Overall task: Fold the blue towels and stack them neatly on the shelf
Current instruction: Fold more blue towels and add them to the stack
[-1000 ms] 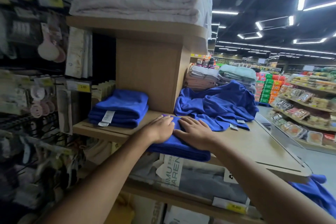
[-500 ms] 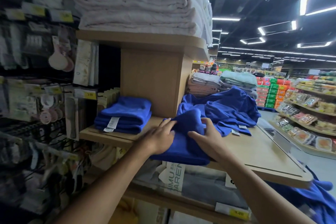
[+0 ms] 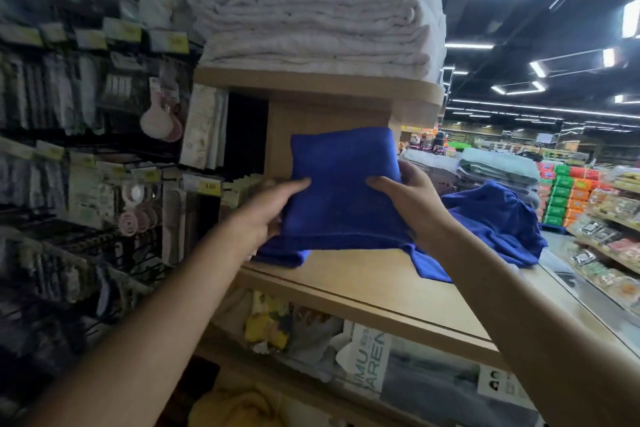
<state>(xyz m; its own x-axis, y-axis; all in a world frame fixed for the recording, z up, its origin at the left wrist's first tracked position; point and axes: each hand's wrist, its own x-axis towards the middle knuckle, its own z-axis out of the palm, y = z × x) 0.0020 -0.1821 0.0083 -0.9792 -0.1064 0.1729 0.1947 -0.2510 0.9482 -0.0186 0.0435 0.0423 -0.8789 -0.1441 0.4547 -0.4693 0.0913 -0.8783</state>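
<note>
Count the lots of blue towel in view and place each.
3. One folded towel is held between the left hand and right hand. A folded stack lies on the shelf below the left hand, mostly hidden. A loose heap at right may hold several.

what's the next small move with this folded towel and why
Probably lower the folded towel, held by the left hand and right hand, onto the blue stack under its left edge; it is already folded and held above the shelf.
</note>
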